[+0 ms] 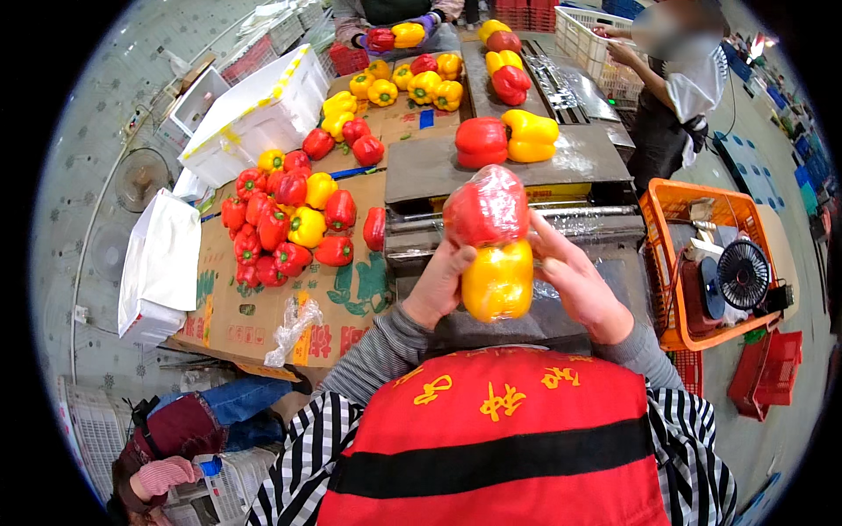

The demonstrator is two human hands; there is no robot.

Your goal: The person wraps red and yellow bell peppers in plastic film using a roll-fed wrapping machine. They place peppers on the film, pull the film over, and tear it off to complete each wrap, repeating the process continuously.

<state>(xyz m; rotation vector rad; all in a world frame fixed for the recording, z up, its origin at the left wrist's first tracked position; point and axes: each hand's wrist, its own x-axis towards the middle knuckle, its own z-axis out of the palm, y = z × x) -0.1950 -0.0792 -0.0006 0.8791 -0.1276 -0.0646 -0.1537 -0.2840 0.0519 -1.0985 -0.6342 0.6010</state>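
Observation:
A red bell pepper (488, 209) and a yellow bell pepper (498, 279), wrapped together in clear plastic film, are held up before my chest. My left hand (442, 279) grips the pair from the left side, where the two peppers meet. On the right side my right hand (573, 279) touches the pair with its fingers, the palm partly turned up. Just beyond, another red pepper (481, 143) and a yellow pepper (530, 136) lie side by side on a metal work surface (427, 172). Below my hands is the wrapping station with its metal rollers (585, 212).
Loose red and yellow peppers (273, 227) cover cardboard (223, 302) at left, near crumpled film (295, 329) and white foam boxes (260, 112). An orange basket (707, 338) with a small fan (743, 274) stands right. Co-workers are across the table, at upper right and at lower left.

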